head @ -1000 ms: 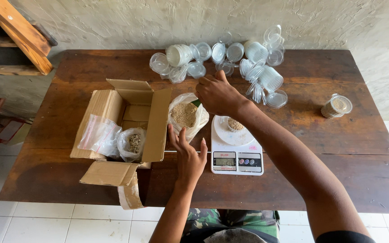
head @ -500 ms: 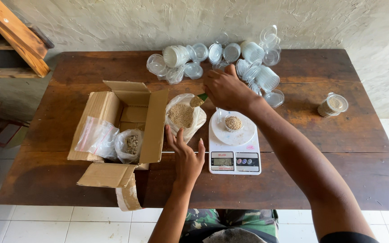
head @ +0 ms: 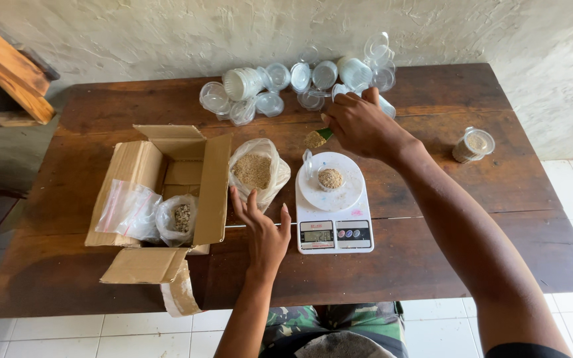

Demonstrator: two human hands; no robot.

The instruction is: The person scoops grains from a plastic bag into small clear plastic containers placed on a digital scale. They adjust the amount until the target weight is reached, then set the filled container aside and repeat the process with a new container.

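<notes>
Right hand (head: 363, 122) pinches a green scoop (head: 318, 137) of grain above the scale (head: 333, 205); left hand (head: 263, 232) spread flat

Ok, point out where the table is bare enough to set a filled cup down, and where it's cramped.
Free: the wood right of the scale, out to the lidded cup; the front strip before the scale; the back left corner beyond the cardboard box. Crowded: the back middle with its heap of empty cups, and the stretch from box to grain bag to scale, where the left hand rests.

right hand (head: 361, 124): holds scoop (head: 316, 138) | above scale (head: 333, 212)
</notes>
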